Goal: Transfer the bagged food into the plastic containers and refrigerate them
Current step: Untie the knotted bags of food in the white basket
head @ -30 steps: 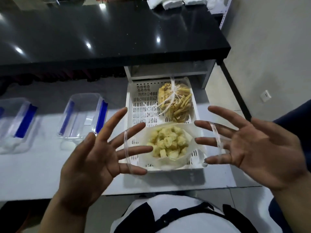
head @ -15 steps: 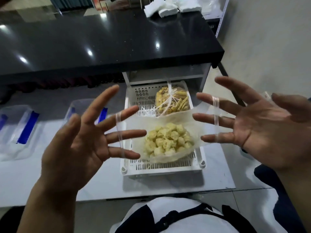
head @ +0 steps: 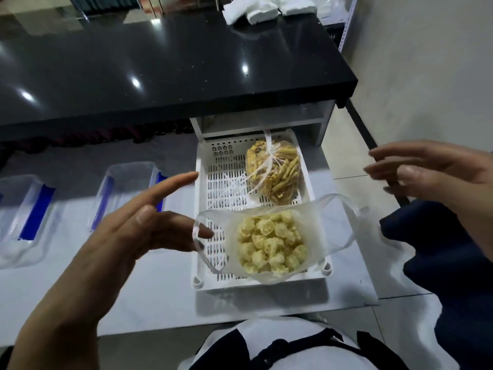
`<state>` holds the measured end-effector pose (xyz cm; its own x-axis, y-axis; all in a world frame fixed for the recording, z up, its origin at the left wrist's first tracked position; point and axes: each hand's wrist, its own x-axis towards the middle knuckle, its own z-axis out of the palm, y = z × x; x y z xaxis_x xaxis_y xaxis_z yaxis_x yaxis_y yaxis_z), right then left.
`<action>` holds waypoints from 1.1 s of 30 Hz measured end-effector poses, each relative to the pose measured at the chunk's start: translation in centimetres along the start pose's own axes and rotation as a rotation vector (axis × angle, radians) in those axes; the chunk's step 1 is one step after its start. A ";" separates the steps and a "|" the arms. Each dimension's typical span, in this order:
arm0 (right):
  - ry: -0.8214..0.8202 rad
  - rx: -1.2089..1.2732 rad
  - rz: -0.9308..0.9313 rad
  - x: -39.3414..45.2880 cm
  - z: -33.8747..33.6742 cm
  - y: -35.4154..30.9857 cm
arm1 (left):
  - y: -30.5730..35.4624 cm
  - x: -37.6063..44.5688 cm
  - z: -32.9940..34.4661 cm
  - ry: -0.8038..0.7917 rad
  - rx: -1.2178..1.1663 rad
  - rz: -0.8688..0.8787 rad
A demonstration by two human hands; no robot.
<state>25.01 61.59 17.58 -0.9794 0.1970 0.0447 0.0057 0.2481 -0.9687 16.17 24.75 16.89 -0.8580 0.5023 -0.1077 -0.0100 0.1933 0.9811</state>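
1. While both hands hang above the white surface, its near edge runs just under them and its right edge ends at bare floor beneath the right hand.
2. Far left of the left grip sit two clear plastic containers with blue clasps, well apart from the basket; whether anything lies in them I cannot tell.
3. The left hand is spread wide and relaxed, holding nothing, fingertips at the loop handle of the open bag; whether they touch it is unclear.
4. Between the two grips stands a white slotted basket. In its near half rests the thin translucent open bag of pale yellow chunky pieces; in its far half lies a tied bag of stick snacks, knotted with a white ribbon.
5. The right hand hovers right of the basket, fingers loose and wide, clear of everything.
6. Behind it all, a glossy black counter overhangs.
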 end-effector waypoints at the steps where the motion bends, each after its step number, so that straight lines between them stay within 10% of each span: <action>1: 0.013 -0.016 -0.011 0.3 0.4 0.0 | 0.1 0.1 -0.3 0.065 0.077 0.009; 6: -0.068 -0.176 0.088 2.9 2.1 1.9 | -0.9 2.9 -0.8 0.221 0.337 0.039; 15: -0.125 -0.616 0.062 11.3 9.1 8.3 | -6.0 15.5 3.7 -0.056 0.823 0.051; 33: 0.131 -0.805 -0.091 16.3 12.4 13.0 | -9.0 25.7 7.6 0.036 0.892 0.127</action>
<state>6.60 56.29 2.68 -0.9519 0.2397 0.1909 0.1192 0.8635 -0.4901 -1.84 42.33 4.08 -0.8410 0.5409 0.0131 0.4756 0.7275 0.4946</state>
